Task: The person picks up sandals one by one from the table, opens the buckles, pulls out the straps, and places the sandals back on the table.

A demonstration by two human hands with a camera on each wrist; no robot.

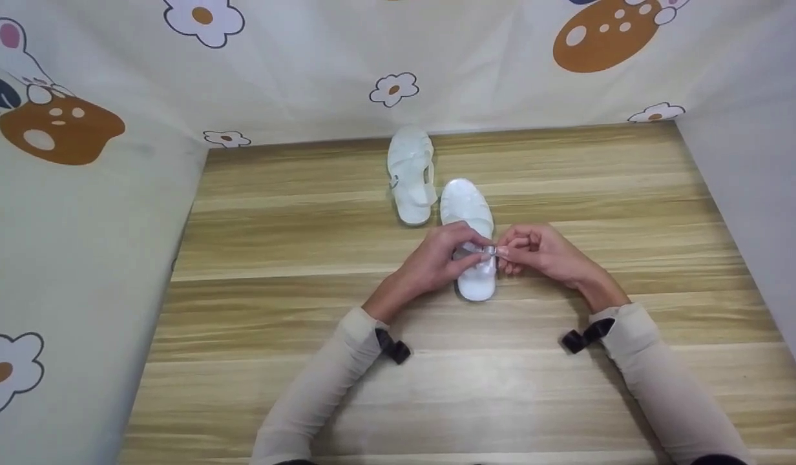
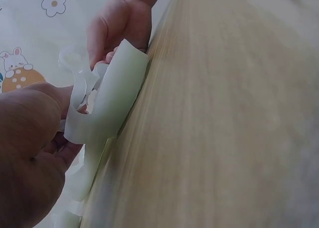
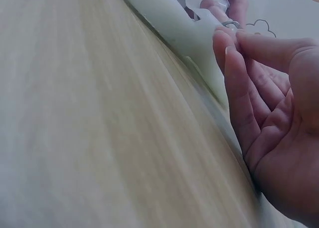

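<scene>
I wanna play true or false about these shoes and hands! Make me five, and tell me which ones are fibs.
1. The left hand and right hand both touch the near sandal. True.
2. A hand is holding the other sandal too. False: the far sandal lies untouched.
3. The right hand's fingers are at a small buckle. True.
4. The sleeves are bright red. False: the sleeves are beige.
5. There is a flower on the wall behind the sandals. True.
</scene>
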